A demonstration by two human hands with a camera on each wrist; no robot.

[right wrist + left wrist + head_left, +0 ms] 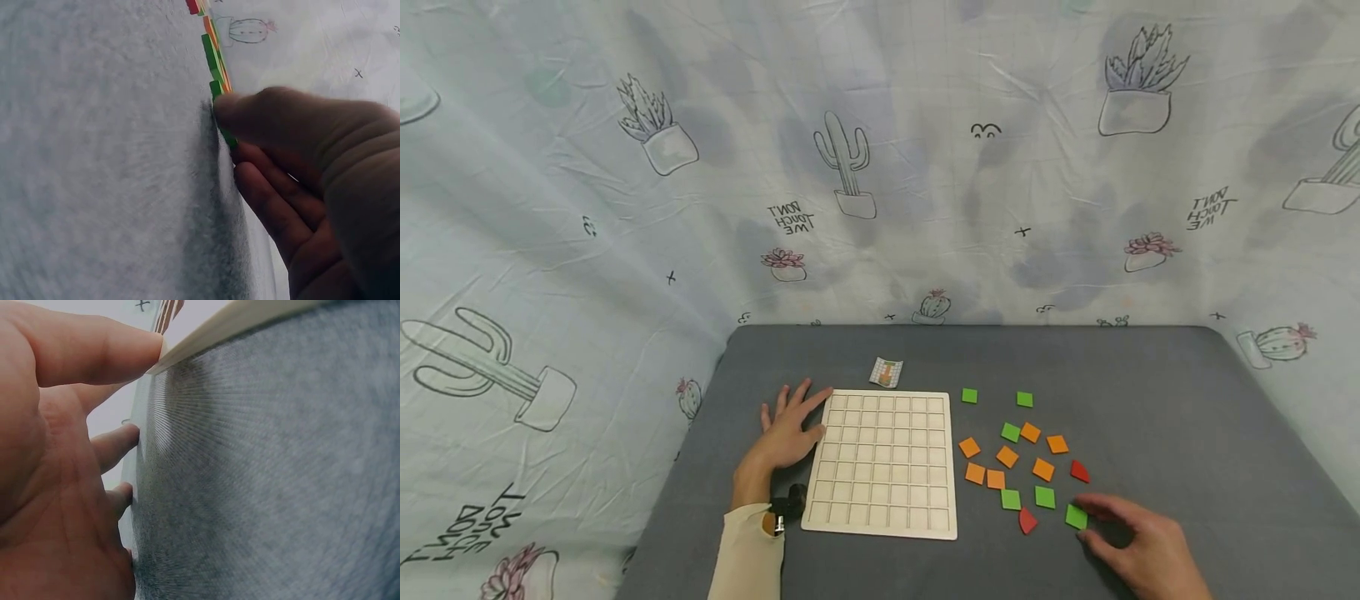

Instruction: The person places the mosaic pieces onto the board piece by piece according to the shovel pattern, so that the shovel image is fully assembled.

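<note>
A pale wooden grid board (883, 462) lies on the dark grey table. Along its left edge, my left hand (786, 433) has its fingers spread, with index finger and thumb touching the rim. In the left wrist view, the thumb (100, 350) meets the board's edge (212, 331). My right hand (1150, 542) is low on the right, pinching a green square tile (1077, 517) between thumb and index finger. The right wrist view shows the thumb over part of that tile (227, 134), close to the tabletop.
Several orange square tiles (1007, 457) and other green square tiles (1044, 497) lie scattered right of the board. Two red pieces with a curved side (1079, 472) are among them. A small patterned card (886, 372) lies behind the board. Printed cloth (925, 167) hangs around the table.
</note>
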